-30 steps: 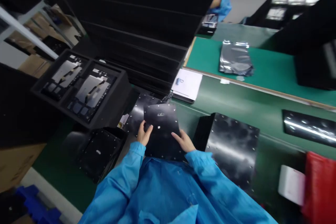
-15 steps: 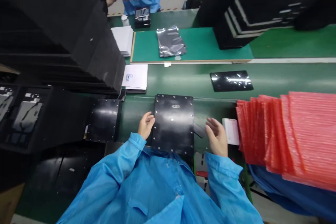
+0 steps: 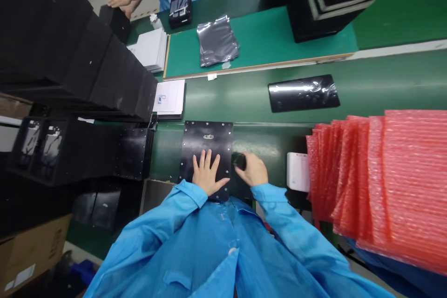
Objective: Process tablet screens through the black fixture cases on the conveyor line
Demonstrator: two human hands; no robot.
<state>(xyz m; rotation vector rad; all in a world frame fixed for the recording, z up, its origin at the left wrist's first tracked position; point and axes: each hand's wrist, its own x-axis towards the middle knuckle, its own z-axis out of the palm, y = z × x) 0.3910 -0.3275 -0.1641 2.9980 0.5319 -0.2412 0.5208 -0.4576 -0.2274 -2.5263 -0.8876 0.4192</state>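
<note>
Here, the black studded panel (image 3: 220, 143) lies on the green bench (image 3: 274, 142) directly beneath the left hand (image 3: 207, 175), which rests palm-down on it with fingers spread wide. Just beside the panel's right edge, the right hand (image 3: 254, 170) curls around a small dark object (image 3: 240, 161) too blurred to identify.

The black panel (image 3: 220, 142), rectangular and dotted with pale studs (image 3: 207, 123) along its edges, lay flat on the green tabletop (image 3: 258, 136), a pale oblong mark (image 3: 208, 136) near its far edge. Just beside its right edge, a small dark object (image 3: 240, 160), blurred, sat within the right fingers (image 3: 248, 157).
</note>
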